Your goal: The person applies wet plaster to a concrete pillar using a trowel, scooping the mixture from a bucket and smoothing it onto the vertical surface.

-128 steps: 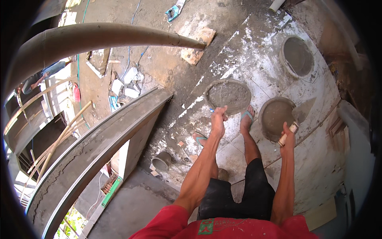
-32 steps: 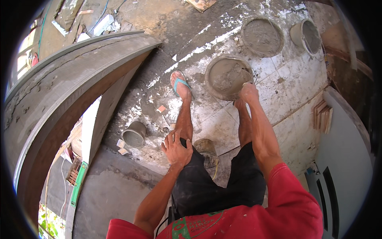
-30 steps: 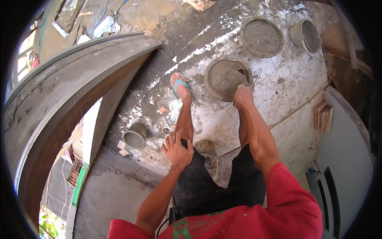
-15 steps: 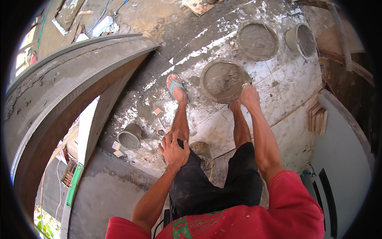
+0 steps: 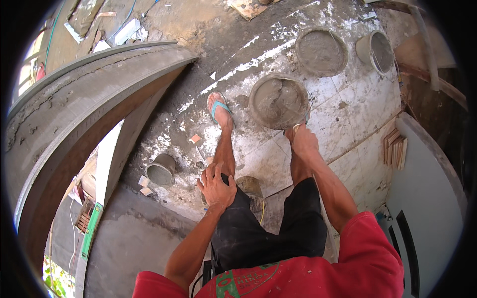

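Note:
My left hand rests on my left knee with its fingers spread, holding nothing. My right hand is closed round the handle of a trowel, just at the near right rim of a round bucket. The hand hides most of the handle, and little of the blade shows. Wet grey mortar fills the bucket, its surface dug and uneven. The bucket stands on the floor beyond my right foot.
Two more buckets, one full of mortar and one tilted, stand farther right. A small bucket sits left, another between my legs. A curved concrete edge bounds the left; stacked tiles lean right. A green level lies lower left.
My right hand has drawn back toward me and slightly left, from the bucket's right side to its near rim. The mortar surface looks reshaped. My left hand stays on the knee.

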